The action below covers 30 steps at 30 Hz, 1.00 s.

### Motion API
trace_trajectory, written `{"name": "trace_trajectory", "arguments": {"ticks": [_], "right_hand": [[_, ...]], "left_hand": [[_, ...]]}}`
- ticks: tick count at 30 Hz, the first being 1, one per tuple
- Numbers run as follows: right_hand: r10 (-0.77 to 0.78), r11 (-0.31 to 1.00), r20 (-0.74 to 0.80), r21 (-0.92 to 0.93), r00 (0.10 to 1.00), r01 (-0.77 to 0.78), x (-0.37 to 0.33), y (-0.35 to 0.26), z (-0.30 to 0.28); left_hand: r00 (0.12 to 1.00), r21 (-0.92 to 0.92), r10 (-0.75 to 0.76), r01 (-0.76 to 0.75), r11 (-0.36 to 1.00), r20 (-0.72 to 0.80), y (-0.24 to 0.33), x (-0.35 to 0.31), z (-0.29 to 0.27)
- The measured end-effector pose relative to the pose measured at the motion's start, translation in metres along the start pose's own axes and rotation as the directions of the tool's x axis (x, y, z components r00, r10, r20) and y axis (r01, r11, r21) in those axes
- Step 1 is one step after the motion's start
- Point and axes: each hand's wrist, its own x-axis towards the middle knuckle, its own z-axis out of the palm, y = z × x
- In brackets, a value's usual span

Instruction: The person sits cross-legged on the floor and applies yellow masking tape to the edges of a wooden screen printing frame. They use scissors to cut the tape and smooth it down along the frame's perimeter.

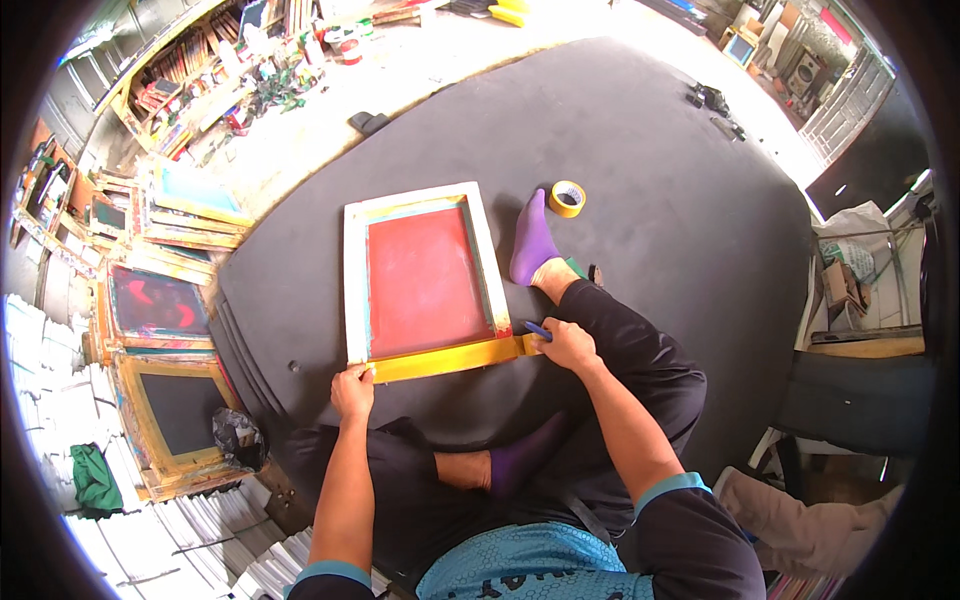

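Observation:
A screen-printing frame (356, 285) with pale borders and a red mesh (425, 275) lies flat on the dark mat in front of me. A strip of yellow tape (440, 361) runs along its near side. My left hand (352, 392) is closed at the near left corner, fingers pinching the strip's left end. At the near right corner, my right hand (568, 346) is closed round a slim blue pen-like tool (537, 330), with its fingers at the tape's other end. Whether that tool is a pen or a cutter, I cannot tell. A roll of yellow tape (567, 199) rests beyond the frame, beside my purple-socked foot.
My folded legs sit close to the frame's near and right sides. More printing frames (165, 305) are stacked at the left, with a crumpled dark plastic bag (238, 438) nearby. Bundles of white paper (190, 540) lie at the lower left. Dark small objects (712, 100) sit at the mat's far right.

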Motion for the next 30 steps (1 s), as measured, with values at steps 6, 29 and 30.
{"name": "trace_trajectory", "arguments": {"ticks": [6, 29, 30], "right_hand": [[-0.078, 0.972, 0.046, 0.226, 0.996, 0.066, -0.016, 0.023, -0.035], [0.369, 0.919, -0.282, 0.257, 0.886, -0.301, 0.120, 0.129, -0.060], [0.284, 0.952, -0.289, 0.197, 0.914, -0.233, 0.119, 0.129, -0.055]], "left_hand": [[1.000, -0.036, 0.000, -0.001, 0.999, -0.022, -0.003, -0.002, 0.000], [0.982, -0.573, 0.137, -0.186, 0.798, -0.129, 0.022, -0.004, -0.036], [0.971, -0.539, 0.165, -0.232, 0.810, -0.171, 0.026, -0.003, -0.039]]}}
